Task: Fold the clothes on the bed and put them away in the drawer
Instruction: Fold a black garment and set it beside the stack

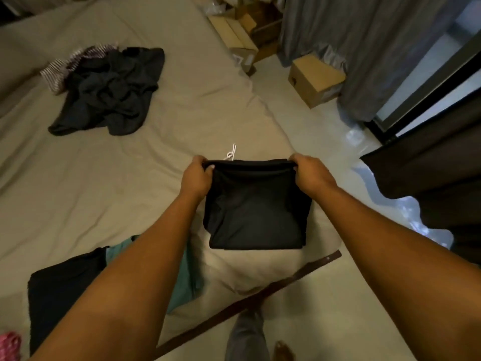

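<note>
Over beige bed (130, 191): folded black fabric garment (256, 209) — soft, light, limp.
Grip: left hand (196, 175), right hand (308, 173) pinch its top corners — best hold.

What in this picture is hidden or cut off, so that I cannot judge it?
Head view:
Teal garment: mostly behind the left forearm.
Pink item: cut by the lower left corner.
Striped garment: partly under the dark pile.
Drawer: nowhere in view.

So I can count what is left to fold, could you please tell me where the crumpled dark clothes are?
In the head view, the crumpled dark clothes lie at the upper left of the bed, against a striped garment.
</note>
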`<state>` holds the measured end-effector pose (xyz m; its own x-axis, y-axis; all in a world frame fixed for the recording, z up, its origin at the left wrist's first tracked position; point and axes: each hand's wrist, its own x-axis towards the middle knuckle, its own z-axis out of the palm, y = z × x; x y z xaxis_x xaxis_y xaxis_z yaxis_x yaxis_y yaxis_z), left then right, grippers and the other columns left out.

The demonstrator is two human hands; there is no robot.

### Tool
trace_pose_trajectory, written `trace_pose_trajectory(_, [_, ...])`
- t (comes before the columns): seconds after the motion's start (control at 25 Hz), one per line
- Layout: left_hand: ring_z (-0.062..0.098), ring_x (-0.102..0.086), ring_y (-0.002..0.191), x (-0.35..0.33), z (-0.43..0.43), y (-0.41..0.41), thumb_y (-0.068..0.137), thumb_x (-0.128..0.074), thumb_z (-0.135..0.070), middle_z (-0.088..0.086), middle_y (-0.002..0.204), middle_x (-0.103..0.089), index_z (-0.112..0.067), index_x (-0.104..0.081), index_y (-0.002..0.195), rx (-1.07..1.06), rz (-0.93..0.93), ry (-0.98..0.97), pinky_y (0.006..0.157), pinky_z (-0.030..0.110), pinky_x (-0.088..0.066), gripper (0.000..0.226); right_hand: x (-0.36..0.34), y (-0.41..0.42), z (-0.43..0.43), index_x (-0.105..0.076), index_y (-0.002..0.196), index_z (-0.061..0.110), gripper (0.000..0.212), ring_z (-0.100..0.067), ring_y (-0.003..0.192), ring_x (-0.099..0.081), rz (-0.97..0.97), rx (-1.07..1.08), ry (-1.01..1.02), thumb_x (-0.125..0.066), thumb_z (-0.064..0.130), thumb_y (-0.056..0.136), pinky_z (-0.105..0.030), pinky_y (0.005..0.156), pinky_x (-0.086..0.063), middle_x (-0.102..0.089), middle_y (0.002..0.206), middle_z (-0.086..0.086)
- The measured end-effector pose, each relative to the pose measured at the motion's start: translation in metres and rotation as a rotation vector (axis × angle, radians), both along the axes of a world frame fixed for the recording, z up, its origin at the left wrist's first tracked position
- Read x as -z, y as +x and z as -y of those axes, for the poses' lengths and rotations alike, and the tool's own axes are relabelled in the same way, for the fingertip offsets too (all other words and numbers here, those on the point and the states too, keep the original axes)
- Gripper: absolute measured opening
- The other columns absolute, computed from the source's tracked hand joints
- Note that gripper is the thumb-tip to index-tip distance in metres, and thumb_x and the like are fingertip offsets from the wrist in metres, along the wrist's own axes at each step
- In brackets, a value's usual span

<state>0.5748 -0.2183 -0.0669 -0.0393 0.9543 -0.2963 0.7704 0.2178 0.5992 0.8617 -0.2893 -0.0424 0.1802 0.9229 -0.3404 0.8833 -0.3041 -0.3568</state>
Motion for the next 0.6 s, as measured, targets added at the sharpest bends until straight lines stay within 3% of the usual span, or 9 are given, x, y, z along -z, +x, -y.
trace_pose_trajectory(0.12, [0.041,-0.049,0.123,0.035,0.014,0.024,0.093,-0.058,-0.016,0.022,0.135,-0.052,-0.001,-0.048,0.138,-0.043,-0.246,0.243,0.1,0.047,-0.041,0.049,0.04,-0.018,0.005,-0.035,0.153,0.013,0.057,-0.041,0.144,-0.029,0.196,0.001,0.116,-0.053,0.025,0.1,-0.051,0.116,-0.029,-0.03,0.159,-0.022])
trace_pose_trajectory(0.2, [0.035,-0.046,0.133,0.053,0.046,0.042,0.092,-0.06,-0.022,0.016,0.145,-0.049,-0.007,-0.048,0.143,0.257,-0.285,0.354,0.102,0.047,-0.043,0.055,0.063,-0.044,0.032,-0.036,0.154,0.013,0.062,-0.038,0.149,-0.026,0.166,-0.128,0.163,-0.056,0.033,0.099,-0.052,0.119,-0.028,-0.027,0.162,-0.02])
trace_pose_trajectory(0.32, [0.029,-0.03,0.148,0.094,0.084,0.033,0.099,-0.048,-0.044,0.005,0.16,-0.035,-0.024,-0.036,0.154,0.716,-0.404,0.281,0.111,0.05,-0.037,0.059,0.101,-0.062,0.076,-0.033,0.156,0.02,0.071,-0.035,0.152,-0.022,0.139,-0.35,0.027,-0.058,0.047,0.095,-0.058,0.115,-0.033,-0.023,0.165,-0.015])
trace_pose_trajectory(0.48, [0.035,-0.015,0.153,0.121,0.094,-0.021,0.098,-0.031,-0.063,0.006,0.166,-0.019,-0.031,-0.025,0.158,0.768,-0.554,0.109,0.117,0.057,-0.027,0.068,0.126,-0.035,0.108,-0.001,0.161,0.03,0.089,-0.04,0.154,0.005,0.193,-0.333,-0.2,-0.039,0.072,0.093,-0.065,0.12,-0.012,0.008,0.169,-0.01])
trace_pose_trajectory(0.6, [0.036,-0.008,0.154,0.11,0.109,-0.018,0.093,-0.033,-0.069,0.013,0.167,-0.012,-0.023,-0.022,0.159,0.912,-0.523,0.132,0.12,0.055,-0.018,0.081,0.12,-0.034,0.118,-0.016,0.161,0.019,0.1,-0.04,0.154,-0.006,0.231,-0.486,-0.107,-0.044,0.078,0.085,-0.063,0.119,-0.019,-0.007,0.168,-0.017])
